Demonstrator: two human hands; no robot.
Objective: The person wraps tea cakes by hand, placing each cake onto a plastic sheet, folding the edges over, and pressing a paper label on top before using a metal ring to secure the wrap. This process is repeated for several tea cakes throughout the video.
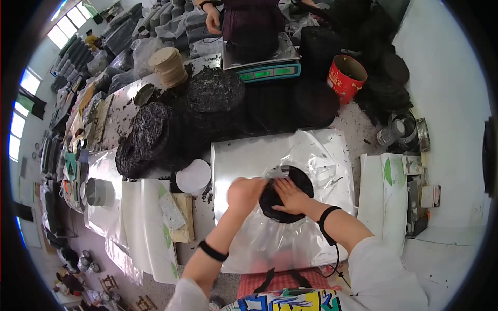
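A flat, round black cake of dark material (288,213) lies on the metal-topped board (233,150) in front of me, with a clear plastic bag (244,249) spread around it. My right hand (291,197) rests on the cake's top, palm down with its fingers stretched out. At the cake's left edge, my left hand (246,196) is closed, pinching a bit of the clear plastic. A white paper disc (194,176) lies left of the board.
Large black clumps (215,96) are heaped beyond the board. Behind them stand a digital scale (270,72), a red bucket (346,78) and a stack of round discs (168,67). White plastic sheets (148,223) lie on the left. Across the table is another person's hand (212,19).
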